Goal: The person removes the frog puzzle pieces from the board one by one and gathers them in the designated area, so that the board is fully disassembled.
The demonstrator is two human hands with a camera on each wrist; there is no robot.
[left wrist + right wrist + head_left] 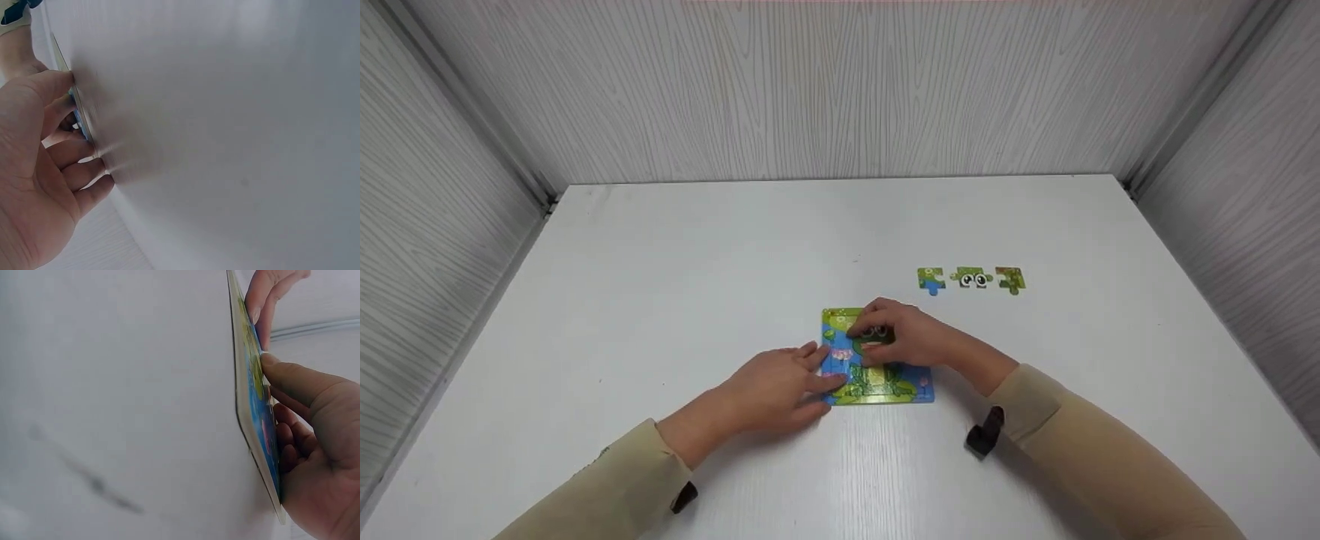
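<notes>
A small frog jigsaw board (pixel 877 400) with a green and blue picture lies flat on the white table. My left hand (pixel 780 386) lies at its left edge, fingers fairly straight, with some fingertips on the border and the thumb by the lower corner. Over the upper middle of the board my right hand (pixel 911 336) bends down, thumb and forefinger pinching what looks like a puzzle piece (pixel 876 348) within the frame; its outline is mostly hidden by the fingers. In the right wrist view, the right thumb (pixel 292 379) touches the picture side of the board.
Behind the board to the right, three loose puzzle pieces lie in a row: a green and blue one (pixel 931 280), one with the frog's eyes (pixel 971 278) and a green and brown one (pixel 1011 280). Pale wood-grain panels (pixel 840 90) wall in the table's back and sides.
</notes>
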